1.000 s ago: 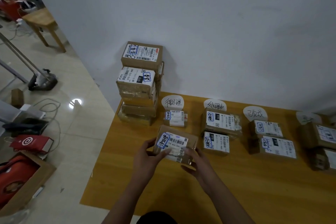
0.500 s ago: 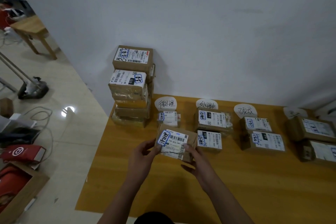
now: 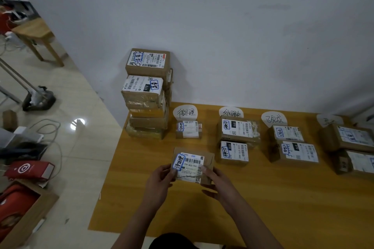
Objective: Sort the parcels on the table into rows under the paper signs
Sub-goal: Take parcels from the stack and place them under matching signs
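Note:
I hold a brown cardboard parcel (image 3: pixel 192 162) with a white label between both hands, low over the wooden table (image 3: pixel 263 198). My left hand (image 3: pixel 160 183) grips its left edge and my right hand (image 3: pixel 217 183) grips its right edge. It sits in line with the leftmost paper sign (image 3: pixel 185 112) and the small parcel (image 3: pixel 188 129) under that sign. Two parcels (image 3: pixel 236 129) lie under the second sign (image 3: pixel 230 112), and two more (image 3: pixel 288 134) under the third sign (image 3: pixel 274 119). A stack of unsorted parcels (image 3: pixel 146 95) stands at the table's back left corner.
A fourth sign (image 3: pixel 328 120) with two parcels (image 3: pixel 348 137) is at the far right. The white wall runs behind the table. On the floor to the left lie cables, a red bag (image 3: pixel 28 170) and an open carton (image 3: pixel 24 214).
Both hands have carried the parcel a little forward, toward the small parcel under the leftmost sign, and set it flatter. My view has shifted slightly.

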